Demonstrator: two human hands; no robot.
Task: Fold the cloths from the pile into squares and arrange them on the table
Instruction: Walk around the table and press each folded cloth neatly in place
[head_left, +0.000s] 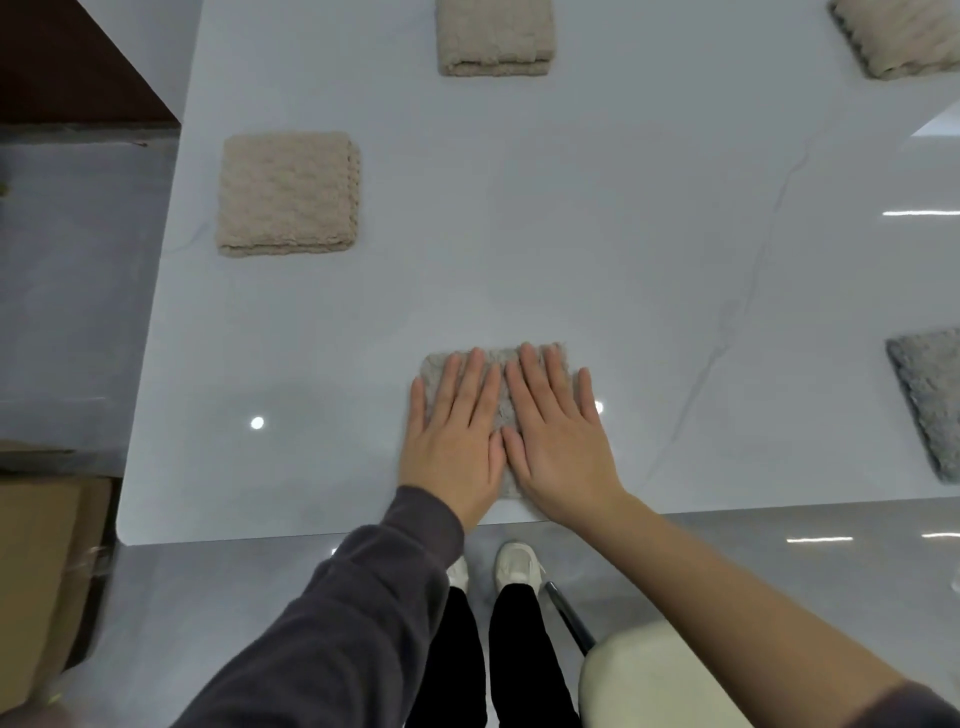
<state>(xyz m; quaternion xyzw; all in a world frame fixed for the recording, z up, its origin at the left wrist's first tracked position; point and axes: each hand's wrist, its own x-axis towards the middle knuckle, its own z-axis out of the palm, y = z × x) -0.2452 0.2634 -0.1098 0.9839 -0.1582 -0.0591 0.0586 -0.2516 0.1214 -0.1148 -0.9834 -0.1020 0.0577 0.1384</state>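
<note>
Surface: a pale grey, glossy table (597, 234) with faint dark veining to the right of the hands. Ceiling lights reflect as bright spots on it. The floor (779, 571) under the table's near edge is grey and glossy too. To the far left of the hands is a lower grey surface, with a dark brown area beyond it.

Grip: the left hand (454, 441) and right hand (558, 436) lie flat, side by side, with fingers straight. They press down on a folded grey-beige cloth (500, 408) and grasp nothing. The thumbs meet over the middle of the cloth. The cloth lies by the near edge of the table, mostly covered by the palms.

Other items on the table:
- A folded beige square (288, 192) lies ahead and to the left of the hands, well apart.
- A second beige square (493, 39) lies straight ahead, farther off, cut by the frame.
- A third beige cloth (904, 39) lies far ahead to the right, partly out of view.
- A grey cloth (930, 410) lies level with the hands at the far right, partly out of view.

None of these touches the hands or the pressed cloth.

Edges and room: the near table edge runs just behind the wrists, with a rounded corner (124, 535) well to the left. Bare tabletop lies on both sides of the hands and ahead of them as far as the squares. Below the edge are white shoes (514, 566) and a cream seat (675, 686) under the right forearm. A cardboard box (47, 571) stands on the floor far to the left.
</note>
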